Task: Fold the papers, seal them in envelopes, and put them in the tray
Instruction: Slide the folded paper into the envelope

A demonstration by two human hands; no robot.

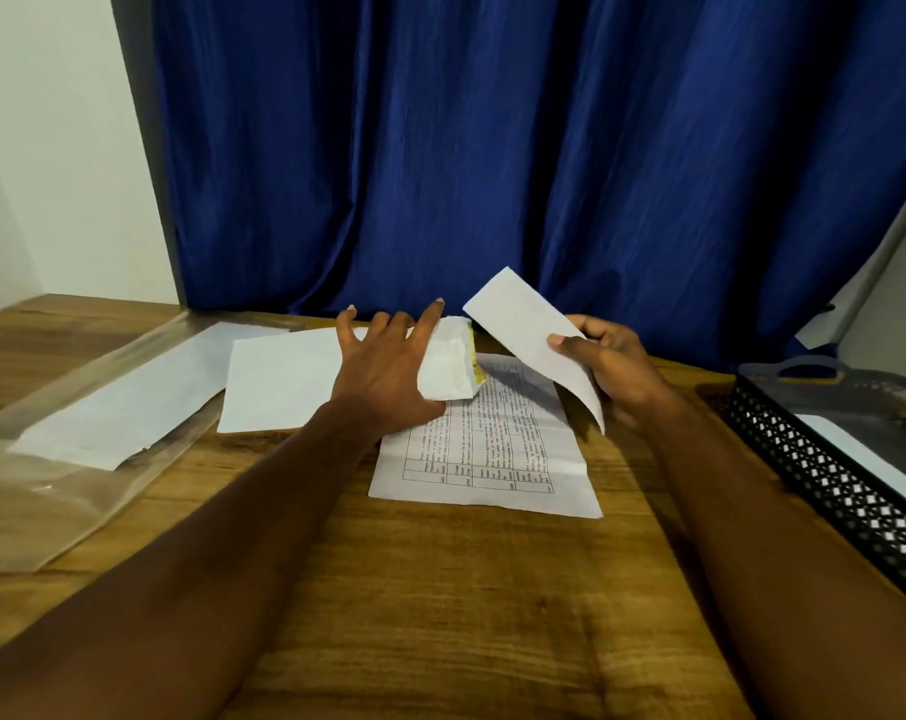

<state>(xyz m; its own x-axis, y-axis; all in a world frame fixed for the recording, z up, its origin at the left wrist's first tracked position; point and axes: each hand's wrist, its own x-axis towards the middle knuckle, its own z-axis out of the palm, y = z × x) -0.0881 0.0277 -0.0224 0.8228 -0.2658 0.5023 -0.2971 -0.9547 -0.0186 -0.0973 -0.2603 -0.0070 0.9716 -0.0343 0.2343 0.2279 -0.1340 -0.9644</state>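
Note:
My left hand point(383, 371) reaches forward with fingers spread and holds a white envelope point(448, 368) at its thumb side; the thumb is hidden under it. The envelope's yellow-lined mouth faces right. My right hand point(604, 363) grips a folded white paper point(531, 340), raised and tilted just right of the envelope's mouth. A printed sheet point(492, 459) with a table on it lies flat under both hands. A blank white sheet point(279, 381) lies to its left. The black mesh tray point(825, 475) stands at the right edge with a white envelope point(871, 457) inside.
A clear plastic sleeve point(40, 491) with white envelopes point(123, 402) in it lies on the wooden table point(440, 589) at the left. A blue curtain point(492, 148) hangs behind the table's far edge.

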